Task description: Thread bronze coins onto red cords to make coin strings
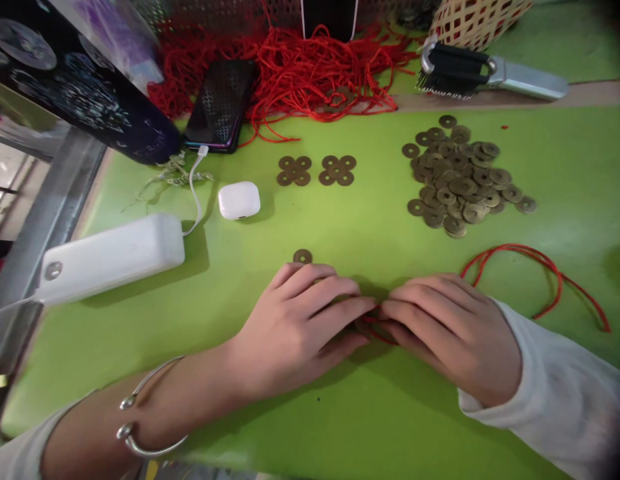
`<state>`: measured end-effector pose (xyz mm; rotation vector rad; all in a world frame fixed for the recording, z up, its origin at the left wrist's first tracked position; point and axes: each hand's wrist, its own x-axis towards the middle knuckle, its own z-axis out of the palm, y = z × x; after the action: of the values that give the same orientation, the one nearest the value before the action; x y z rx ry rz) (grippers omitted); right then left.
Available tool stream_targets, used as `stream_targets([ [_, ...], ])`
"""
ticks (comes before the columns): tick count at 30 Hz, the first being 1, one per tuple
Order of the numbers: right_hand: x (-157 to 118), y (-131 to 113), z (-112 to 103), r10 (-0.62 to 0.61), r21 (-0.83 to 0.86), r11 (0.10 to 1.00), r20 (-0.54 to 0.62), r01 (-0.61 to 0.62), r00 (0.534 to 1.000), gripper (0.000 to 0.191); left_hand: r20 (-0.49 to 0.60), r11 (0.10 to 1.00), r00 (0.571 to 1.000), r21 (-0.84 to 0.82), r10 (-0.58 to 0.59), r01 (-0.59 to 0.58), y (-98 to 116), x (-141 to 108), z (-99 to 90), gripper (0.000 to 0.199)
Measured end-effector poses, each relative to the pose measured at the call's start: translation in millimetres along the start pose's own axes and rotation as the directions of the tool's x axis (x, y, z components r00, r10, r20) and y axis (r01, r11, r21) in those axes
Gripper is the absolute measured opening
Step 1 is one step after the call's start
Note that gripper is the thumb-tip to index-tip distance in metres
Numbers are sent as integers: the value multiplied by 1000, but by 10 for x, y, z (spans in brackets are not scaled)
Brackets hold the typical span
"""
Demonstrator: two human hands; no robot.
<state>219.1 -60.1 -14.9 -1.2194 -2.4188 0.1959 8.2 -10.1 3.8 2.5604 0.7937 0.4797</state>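
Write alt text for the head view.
Two hands, left and right, work a red cord together on a green table. Beyond them lie a pile of holed coins, two small coin clusters and a tangle of red cords.

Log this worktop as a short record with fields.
Surface: green tabletop
Left hand: fingers closed at the red cord; details hidden
Right hand: fingers closed at the same place; cord trails out on its right
Coins: large loose pile; two neat clusters; single coin by left hand
Back: heap of red cords, brush, woven basket
Left side: phone cabled to white power bank; small white case
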Motion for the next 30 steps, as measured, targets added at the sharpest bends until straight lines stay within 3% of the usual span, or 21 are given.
stream_targets([
  [5, 20, 22, -10, -42, -36, 998, 5, 42, 999, 4, 11, 999, 1000, 49, 0, -1, -11, -9, 38, 14],
  [11, 18, 30, -19, -53, -48, 997, -11, 53, 999, 4, 8, 1000, 1000, 13, -3, 3, -99, -29, -104, 31],
  [15, 22, 16, -21, -42, -59, 997, -19, 40, 999, 3, 6, 999, 999, -38, -38, 38, -156, -85, -191, 19],
  [21, 18, 18, -25, -38, -53, 998, -12, 37, 999, 4, 59, 996, 996, -62, -65, 69, -139, -116, -157, 7],
  [27, 6, 17, -26, -37, -33, 999, 0, 37, 999, 3, 53, 993, 992, -23, -116, 118, -161, -148, -161, 27],
  [30, -4, 23, -29, -42, -29, 999, 7, 42, 999, 4, 68, 992, 991, -26, -118, 120, -164, -151, -158, 20],
])
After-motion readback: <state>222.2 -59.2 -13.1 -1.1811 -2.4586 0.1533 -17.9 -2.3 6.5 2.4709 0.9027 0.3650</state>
